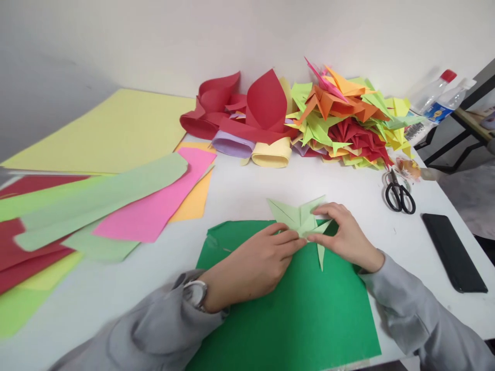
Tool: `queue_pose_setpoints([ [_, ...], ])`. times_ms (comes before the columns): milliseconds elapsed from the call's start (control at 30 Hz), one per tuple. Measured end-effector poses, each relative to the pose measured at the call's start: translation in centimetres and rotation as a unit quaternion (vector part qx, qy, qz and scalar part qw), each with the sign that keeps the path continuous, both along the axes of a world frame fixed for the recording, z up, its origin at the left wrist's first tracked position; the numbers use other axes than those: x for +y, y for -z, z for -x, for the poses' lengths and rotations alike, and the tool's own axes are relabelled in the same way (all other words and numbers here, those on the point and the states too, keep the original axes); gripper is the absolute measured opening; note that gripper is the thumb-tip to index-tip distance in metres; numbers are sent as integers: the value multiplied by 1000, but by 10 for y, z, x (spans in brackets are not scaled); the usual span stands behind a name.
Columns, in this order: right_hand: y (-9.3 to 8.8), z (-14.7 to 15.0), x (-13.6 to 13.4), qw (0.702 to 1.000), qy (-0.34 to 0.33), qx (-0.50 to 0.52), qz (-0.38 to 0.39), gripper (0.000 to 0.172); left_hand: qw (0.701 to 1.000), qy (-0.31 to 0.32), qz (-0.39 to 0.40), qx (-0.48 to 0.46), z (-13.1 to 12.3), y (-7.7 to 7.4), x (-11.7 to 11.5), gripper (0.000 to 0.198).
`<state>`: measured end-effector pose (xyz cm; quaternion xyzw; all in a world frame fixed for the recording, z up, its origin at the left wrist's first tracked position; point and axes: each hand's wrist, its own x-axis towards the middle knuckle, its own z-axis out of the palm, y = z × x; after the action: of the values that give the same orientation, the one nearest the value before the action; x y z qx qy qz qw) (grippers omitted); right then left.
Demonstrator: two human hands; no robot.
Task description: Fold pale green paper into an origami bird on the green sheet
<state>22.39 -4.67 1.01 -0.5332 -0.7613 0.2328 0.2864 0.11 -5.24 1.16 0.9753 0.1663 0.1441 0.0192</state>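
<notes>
A pale green folded paper star (305, 216) with several pointed arms lies over the back edge of a green sheet (294, 309). My left hand (261, 257) presses its fingertips on the star's near left side, hiding part of it. With thumb and forefinger, my right hand (342, 232) pinches the star's right side, around one of its points. Another narrow point hangs toward me over the green sheet.
Coloured paper strips (116, 206) and a large yellow sheet (116, 134) lie left. Behind are curled red paper pieces (266, 103) and a heap of folded paper stars (344, 118). Black-handled scissors (400, 193), a black phone (454, 252) and plastic bottles (441, 103) are right.
</notes>
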Motion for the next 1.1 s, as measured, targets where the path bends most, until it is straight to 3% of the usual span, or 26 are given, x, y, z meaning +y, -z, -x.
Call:
queue_pose_setpoints([
  [233, 2, 5, -5, 997, -18, -66, 20, 44, 1000, 8, -28, 4, -3, 1, -2, 31],
  [500, 0, 7, -8, 999, -19, -42, 27, 46, 998, 2, -60, 32, -3, -4, -4, 22],
  [800, -3, 5, -8, 998, -26, -43, 39, 50, 998, -16, -55, 25, 11, -4, -3, 26],
  [1100, -4, 3, -7, 998, -38, -22, 50, 49, 999, -14, -39, 26, 7, -6, -5, 23],
])
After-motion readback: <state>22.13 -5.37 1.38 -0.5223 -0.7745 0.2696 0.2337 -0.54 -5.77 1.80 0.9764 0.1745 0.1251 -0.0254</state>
